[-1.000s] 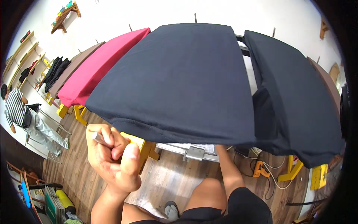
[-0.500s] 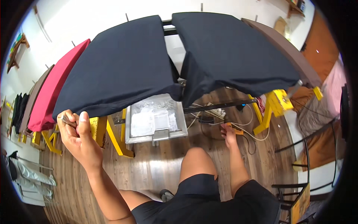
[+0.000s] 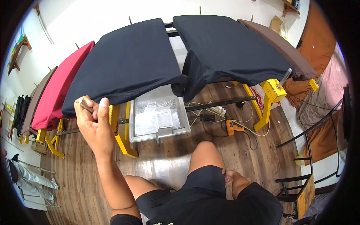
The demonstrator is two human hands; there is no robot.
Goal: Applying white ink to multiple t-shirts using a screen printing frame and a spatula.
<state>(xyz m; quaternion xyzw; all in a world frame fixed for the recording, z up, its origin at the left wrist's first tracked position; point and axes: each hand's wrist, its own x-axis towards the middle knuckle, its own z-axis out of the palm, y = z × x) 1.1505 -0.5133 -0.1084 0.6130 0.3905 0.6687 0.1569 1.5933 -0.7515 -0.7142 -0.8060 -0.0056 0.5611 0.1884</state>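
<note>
My left hand [image 3: 96,125] is closed round a short metal rod [image 3: 86,106] at the near end of a board covered by a black T-shirt [image 3: 125,60]. The thumb points up beside the shirt's hem. A second black T-shirt [image 3: 232,48] is stretched over the board to the right, and its loose cloth hangs in the gap. My right hand [image 3: 229,180] is low by my right thigh, partly hidden and blurred, so its fingers do not show clearly. An orange heat gun [image 3: 233,128] with a cord rests on the floor, apart from both hands.
Below the boards sits a metal-framed tray [image 3: 160,132] with white sheets. Yellow stands [image 3: 273,92] hold the boards. Cables and a power strip [image 3: 217,111] lie on the wooden floor. A red shirt board [image 3: 62,88] is at left; a black-framed chair [image 3: 305,195] stands at right.
My right hand has drawn back from beside the heat gun to my thigh, leaving the gun on the floor. My left hand keeps its grip on the rod. The view has shifted slightly.
</note>
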